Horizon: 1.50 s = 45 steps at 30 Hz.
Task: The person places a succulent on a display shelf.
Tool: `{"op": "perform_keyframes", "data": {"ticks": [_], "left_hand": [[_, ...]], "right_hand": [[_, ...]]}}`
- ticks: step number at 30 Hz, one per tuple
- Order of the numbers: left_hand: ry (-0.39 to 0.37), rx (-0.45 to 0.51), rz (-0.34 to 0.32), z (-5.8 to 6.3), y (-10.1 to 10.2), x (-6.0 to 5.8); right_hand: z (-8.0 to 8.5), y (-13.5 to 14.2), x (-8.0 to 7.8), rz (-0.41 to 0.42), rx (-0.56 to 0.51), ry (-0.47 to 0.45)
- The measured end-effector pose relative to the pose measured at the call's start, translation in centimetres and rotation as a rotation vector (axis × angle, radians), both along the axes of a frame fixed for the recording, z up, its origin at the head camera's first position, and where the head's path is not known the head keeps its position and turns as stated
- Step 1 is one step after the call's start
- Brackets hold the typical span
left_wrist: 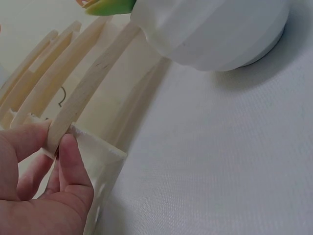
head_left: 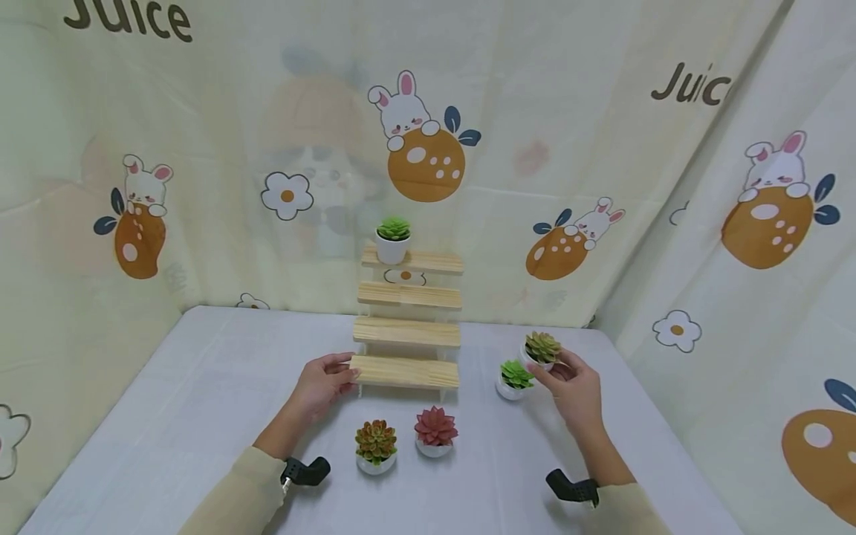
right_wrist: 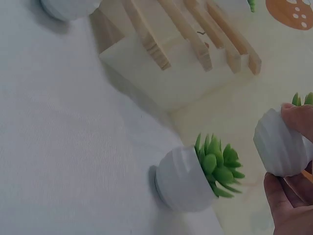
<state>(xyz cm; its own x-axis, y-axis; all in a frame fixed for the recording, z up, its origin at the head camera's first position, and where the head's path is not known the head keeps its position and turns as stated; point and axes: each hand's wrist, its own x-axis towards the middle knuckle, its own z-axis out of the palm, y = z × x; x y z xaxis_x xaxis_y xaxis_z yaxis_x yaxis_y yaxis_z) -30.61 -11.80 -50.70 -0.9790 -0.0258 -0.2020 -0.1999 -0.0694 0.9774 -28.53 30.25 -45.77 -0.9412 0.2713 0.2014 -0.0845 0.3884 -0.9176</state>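
Observation:
My left hand (head_left: 324, 385) pinches the left end of the lowest board of a four-step wooden display stand (head_left: 406, 371); the left wrist view shows thumb and fingers on the board's end (left_wrist: 61, 125). My right hand (head_left: 576, 392) grips a potted succulent with pale green, brownish-tipped leaves (head_left: 542, 346). Its ribbed white pot (right_wrist: 279, 144) is off the table in the right wrist view. Close by, a bright green succulent (head_left: 516, 374) stands on the table in a white pot (right_wrist: 181, 180). Another green succulent (head_left: 393, 239) sits at the left of the top step.
In front of the stand are a brown-green succulent (head_left: 376, 441) and a red succulent (head_left: 436, 428), both in white pots. A white cloth covers the table (head_left: 200, 386). Behind hangs a printed curtain (head_left: 495, 171), with another along the right side.

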Motion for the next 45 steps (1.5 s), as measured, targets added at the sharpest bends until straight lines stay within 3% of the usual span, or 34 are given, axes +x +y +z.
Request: {"op": "perform_keyframes", "data": {"ticks": [15,25,45], "left_hand": [[-0.017,0.011,0.009,0.3,0.1,0.1],[-0.014,0.008,0.008,0.2,0.1,0.2],[-0.014,-0.021,0.008,0.1,0.0,0.0]], "right_hand": [[1.0,-3.5,-2.3,0.113,-0.019,0.037],[1.6,-5.8,-3.9,0.141,-0.033,0.072],[4.6,-8.9,-6.8,0.223,-0.026,0.074]]}}
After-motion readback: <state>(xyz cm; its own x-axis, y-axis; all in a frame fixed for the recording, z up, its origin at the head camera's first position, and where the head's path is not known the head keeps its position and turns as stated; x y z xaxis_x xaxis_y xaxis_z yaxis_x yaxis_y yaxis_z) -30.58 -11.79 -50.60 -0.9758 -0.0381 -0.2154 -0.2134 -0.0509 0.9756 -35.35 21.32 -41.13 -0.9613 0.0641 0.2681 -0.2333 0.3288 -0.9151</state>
